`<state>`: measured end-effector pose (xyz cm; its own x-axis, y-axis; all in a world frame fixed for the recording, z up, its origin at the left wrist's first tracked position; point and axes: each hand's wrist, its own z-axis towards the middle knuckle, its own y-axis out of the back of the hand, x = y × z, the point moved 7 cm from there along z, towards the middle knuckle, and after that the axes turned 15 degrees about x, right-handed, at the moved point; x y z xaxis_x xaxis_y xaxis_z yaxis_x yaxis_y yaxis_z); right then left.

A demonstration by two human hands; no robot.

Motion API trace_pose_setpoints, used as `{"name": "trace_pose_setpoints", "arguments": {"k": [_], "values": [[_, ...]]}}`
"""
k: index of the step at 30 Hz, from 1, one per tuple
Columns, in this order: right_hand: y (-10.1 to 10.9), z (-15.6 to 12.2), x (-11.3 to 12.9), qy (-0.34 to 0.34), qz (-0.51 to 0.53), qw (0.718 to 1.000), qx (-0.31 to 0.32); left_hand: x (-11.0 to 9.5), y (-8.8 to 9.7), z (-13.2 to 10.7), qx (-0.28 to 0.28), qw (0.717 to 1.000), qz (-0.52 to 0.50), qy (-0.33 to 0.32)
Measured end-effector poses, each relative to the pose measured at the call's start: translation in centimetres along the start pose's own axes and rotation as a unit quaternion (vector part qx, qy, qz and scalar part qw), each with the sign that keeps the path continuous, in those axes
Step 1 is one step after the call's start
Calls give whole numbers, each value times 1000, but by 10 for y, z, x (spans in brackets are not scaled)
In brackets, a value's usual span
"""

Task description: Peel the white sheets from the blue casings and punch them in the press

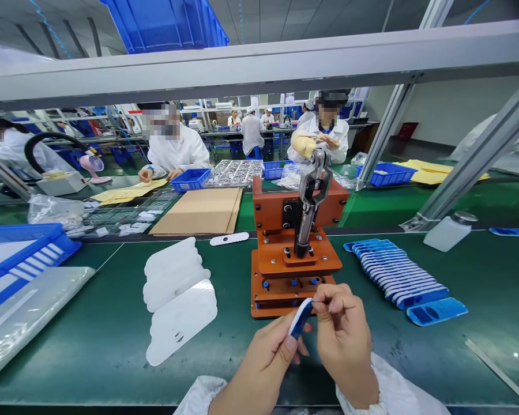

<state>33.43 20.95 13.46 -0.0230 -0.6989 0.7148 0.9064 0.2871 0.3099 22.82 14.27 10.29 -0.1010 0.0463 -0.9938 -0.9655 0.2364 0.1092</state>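
My left hand (263, 360) and my right hand (341, 328) pinch a small curved blue piece with a white face (301, 319) between their fingers, just in front of the base of an orange bench press jig (285, 259). The jig has a metal toggle lever (311, 196) on top. To the right lies a long overlapping row of similar blue pieces (393, 274), with one loose blue piece (436, 311) at its end. Several white rounded film sheets (177, 302) overlap to the left of my hands.
The green bench mat (104, 346) carries a blue tray (21, 253), a plastic sheet (21, 317), and a white bottle (450, 233). A cardboard sheet (199, 210) lies beyond. Co-workers (173, 147) sit across the bench. A grey shelf rail (259, 72) crosses overhead.
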Motion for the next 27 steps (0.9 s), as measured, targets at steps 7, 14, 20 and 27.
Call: {"name": "trace_pose_setpoints", "arguments": {"k": [7, 14, 20, 27], "values": [[4, -4, 16, 85, -188, 977, -51, 7, -12, 6, 8, 988, -153, -16], [3, -2, 20, 120, -173, 976, -54, 10, -16, 5, -4, 980, -197, -17], [8, 5, 7, 24, 75, 997, 22, 3, -11, 1, 7, 992, -124, -22], [18, 8, 1, -30, 169, 985, 13, -3, -7, -2, 12, 999, -39, -26]]}}
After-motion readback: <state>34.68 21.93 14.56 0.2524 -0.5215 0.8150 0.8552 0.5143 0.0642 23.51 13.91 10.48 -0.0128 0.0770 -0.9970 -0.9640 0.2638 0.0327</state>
